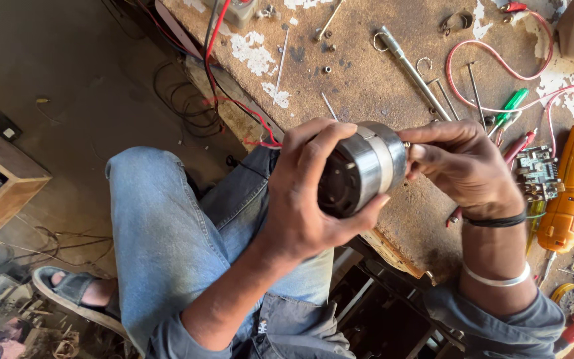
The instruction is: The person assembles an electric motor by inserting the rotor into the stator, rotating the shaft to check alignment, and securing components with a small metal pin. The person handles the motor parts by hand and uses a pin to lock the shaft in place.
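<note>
A: Where is the motor (360,167)?
B: Held above the lap; left hand (300,193) grips it, right hand (463,163) pinches its far end
A: Risk?
B: It could slip off the surface (367,80) edge

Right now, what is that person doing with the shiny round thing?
A seated person holds a round metal motor over a worn workbench. The left hand wraps around its body, and the right hand pinches something small at its far end. A long metal tool, red wires and an orange power tool lie on the bench.
</note>
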